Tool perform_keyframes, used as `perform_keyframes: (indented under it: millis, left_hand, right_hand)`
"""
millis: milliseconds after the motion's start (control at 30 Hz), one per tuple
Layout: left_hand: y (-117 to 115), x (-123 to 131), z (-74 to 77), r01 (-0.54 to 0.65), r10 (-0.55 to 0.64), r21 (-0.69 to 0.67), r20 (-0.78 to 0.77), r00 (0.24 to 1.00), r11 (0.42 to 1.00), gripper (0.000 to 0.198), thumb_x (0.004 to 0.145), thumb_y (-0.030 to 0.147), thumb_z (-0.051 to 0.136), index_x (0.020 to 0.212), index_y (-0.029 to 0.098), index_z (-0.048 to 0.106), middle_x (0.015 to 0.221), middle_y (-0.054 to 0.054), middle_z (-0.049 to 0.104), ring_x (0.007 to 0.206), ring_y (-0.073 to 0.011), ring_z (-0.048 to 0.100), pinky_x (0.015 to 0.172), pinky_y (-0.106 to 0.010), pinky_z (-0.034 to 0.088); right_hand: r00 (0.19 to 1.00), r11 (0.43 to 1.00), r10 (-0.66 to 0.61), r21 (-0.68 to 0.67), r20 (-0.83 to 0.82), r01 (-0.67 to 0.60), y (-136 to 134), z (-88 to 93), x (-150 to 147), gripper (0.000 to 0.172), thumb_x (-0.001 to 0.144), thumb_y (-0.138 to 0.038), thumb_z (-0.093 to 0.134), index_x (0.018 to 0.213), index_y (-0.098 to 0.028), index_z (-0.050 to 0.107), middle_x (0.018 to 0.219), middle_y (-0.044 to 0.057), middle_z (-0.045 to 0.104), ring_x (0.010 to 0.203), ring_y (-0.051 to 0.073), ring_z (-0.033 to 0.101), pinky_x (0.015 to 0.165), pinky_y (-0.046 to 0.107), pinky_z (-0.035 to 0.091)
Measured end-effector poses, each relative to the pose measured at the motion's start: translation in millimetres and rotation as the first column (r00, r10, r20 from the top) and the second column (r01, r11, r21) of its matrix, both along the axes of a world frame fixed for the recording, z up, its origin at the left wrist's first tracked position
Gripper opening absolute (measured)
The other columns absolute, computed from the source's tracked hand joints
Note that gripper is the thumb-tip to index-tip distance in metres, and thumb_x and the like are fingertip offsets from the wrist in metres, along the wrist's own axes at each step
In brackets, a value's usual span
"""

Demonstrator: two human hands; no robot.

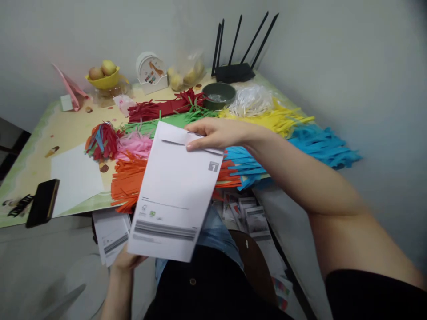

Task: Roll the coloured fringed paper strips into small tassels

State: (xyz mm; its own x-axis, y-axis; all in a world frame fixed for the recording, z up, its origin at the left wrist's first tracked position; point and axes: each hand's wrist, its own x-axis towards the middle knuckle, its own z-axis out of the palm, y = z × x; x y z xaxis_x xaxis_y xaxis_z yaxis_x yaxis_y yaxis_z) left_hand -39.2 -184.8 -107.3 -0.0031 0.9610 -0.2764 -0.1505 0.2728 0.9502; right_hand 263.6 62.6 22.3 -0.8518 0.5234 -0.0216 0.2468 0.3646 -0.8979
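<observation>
A white envelope with grey printed bars and a boxed "1" is held tilted over my lap, its flap at the upper end. My right hand grips that flap end, thumb on the front face. Low on the left, my left hand holds the bottom corner, with its fingers mostly hidden behind the paper. Behind the envelope, fringed paper strips in orange, pink, green, dark red, yellow and blue cover part of the table.
More white envelopes lie below the table edge at left. A phone and a white sheet are on the left side. Farther back stand a yellow bowl, a dark green bowl and a black router.
</observation>
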Motion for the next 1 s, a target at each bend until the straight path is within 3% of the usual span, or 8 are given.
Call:
perform_keyframes:
  millis: [133,200,233,333,500,700,867,1000]
  left_hand:
    - [40,-39,33.3,0.231,-0.245,-0.084,-0.261,0.934,0.969,0.03,0.068,0.046,0.081,0.071,0.018,0.075,0.071,-0.013,0.074,0.063,-0.0248,0.07,0.056,-0.033,0.058]
    - [71,-32,54.8,-0.067,0.092,0.116,-0.23,0.969,0.991,0.041,0.073,0.054,0.074,0.09,0.016,0.075,0.087,-0.014,0.076,0.075,-0.0246,0.072,0.061,-0.032,0.059]
    - [86,-23,64.0,-0.102,0.132,0.149,-0.211,0.969,0.984,0.045,0.075,0.056,0.07,0.097,0.017,0.073,0.092,-0.013,0.076,0.077,-0.0232,0.071,0.061,-0.031,0.058]
    - [115,10,81.7,0.041,-0.013,0.082,-0.315,0.949,0.996,0.039,0.069,0.048,0.078,0.089,0.015,0.071,0.075,-0.005,0.071,0.059,-0.015,0.063,0.05,-0.022,0.048]
    - [123,26,93.7,0.196,-0.171,0.043,-0.334,0.927,0.98,0.04,0.07,0.048,0.078,0.088,0.013,0.07,0.072,-0.003,0.07,0.055,-0.0138,0.059,0.05,-0.022,0.044]
    - [140,17,118.3,0.444,-0.378,-0.046,-0.607,0.699,0.895,0.035,0.073,0.047,0.075,0.076,0.012,0.078,0.066,-0.003,0.069,0.055,-0.0127,0.056,0.048,-0.02,0.039]
    - [143,12,125.8,0.462,-0.413,-0.072,-0.584,0.699,0.884,0.031,0.07,0.043,0.077,0.084,0.015,0.08,0.075,-0.004,0.074,0.061,-0.0161,0.061,0.052,-0.022,0.045]
    - [140,8,122.8,0.503,-0.456,-0.097,-0.59,0.666,0.859,0.033,0.068,0.042,0.079,0.088,0.016,0.08,0.08,-0.003,0.075,0.062,-0.0171,0.063,0.053,-0.022,0.046]
  right_hand:
    - [0.978,0.985,0.169,0.007,0.125,-0.172,-2,-6.3,-21,0.031,0.086,-0.037,0.066,0.103,-0.012,0.063,0.099,0.006,0.073,0.08,0.013,0.064,0.068,0.021,0.046]
    - [0.951,0.965,0.252,0.022,0.178,-0.26,-12,-13.7,-44,0.027,0.084,-0.034,0.067,0.098,-0.01,0.064,0.096,0.006,0.072,0.079,0.013,0.064,0.067,0.021,0.045]
    - [0.942,0.958,0.273,0.03,0.195,-0.284,-18,-16.9,-55,0.026,0.084,-0.033,0.067,0.096,-0.01,0.064,0.094,0.006,0.072,0.078,0.013,0.063,0.066,0.021,0.044]
    - [0.933,0.952,0.296,0.016,0.206,-0.306,-27,-21.8,-71,0.027,0.084,-0.035,0.068,0.094,-0.011,0.063,0.09,0.004,0.071,0.073,0.011,0.061,0.062,0.02,0.043]
    - [0.912,0.912,0.381,-0.228,0.154,-0.342,-22,-21.9,-57,0.045,0.093,-0.051,0.055,0.102,-0.009,0.065,0.084,0.004,0.071,0.066,0.01,0.059,0.061,0.02,0.044]
    - [0.918,0.936,0.34,-0.164,0.203,-0.31,-22,-15.5,-53,0.039,0.091,-0.042,0.063,0.104,-0.007,0.069,0.085,0.004,0.072,0.069,0.009,0.061,0.062,0.018,0.045]
    - [0.894,0.885,0.381,-0.375,0.237,-0.278,-23,-12.0,-45,0.043,0.089,-0.044,0.064,0.112,-0.008,0.068,0.087,0.005,0.074,0.064,0.009,0.062,0.055,0.017,0.046]
    - [0.924,0.9,0.332,-0.357,0.19,-0.25,-25,-21.7,-43,0.039,0.089,-0.043,0.063,0.106,-0.008,0.07,0.086,0.004,0.073,0.063,0.009,0.06,0.055,0.017,0.045]
